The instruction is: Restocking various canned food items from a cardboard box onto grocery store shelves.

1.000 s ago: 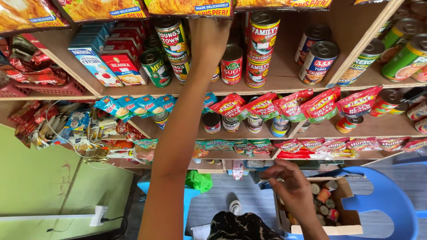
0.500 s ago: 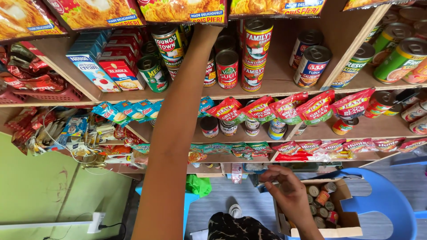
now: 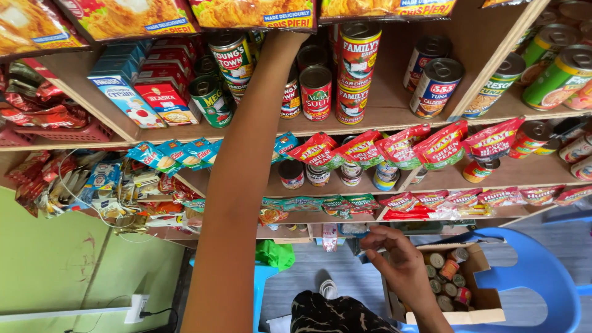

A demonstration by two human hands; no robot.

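Observation:
My left forearm [image 3: 246,160] stretches up to the top can shelf [image 3: 394,114], and its hand is hidden behind hanging yellow snack packets [image 3: 253,12]. The wrist passes between a green-labelled can [image 3: 231,55] and a stack of red sardine cans [image 3: 357,61]. Low down, my right hand [image 3: 394,262] hovers with fingers loosely bent over the near edge of a cardboard box [image 3: 475,314] holding several small cans [image 3: 447,277]. I see nothing in that hand.
Wooden shelves carry cans, milk cartons [image 3: 126,98] and strips of red green-pea sachets [image 3: 394,148]. The box rests on a blue plastic chair [image 3: 542,271]. A green wall [image 3: 55,265] with a white socket [image 3: 137,307] is at the left. Dark patterned cloth [image 3: 339,314] lies below.
My left hand has pushed higher and gone out of sight behind the packets. My right hand's fingers have curled inward over the box; it has stayed in about the same place.

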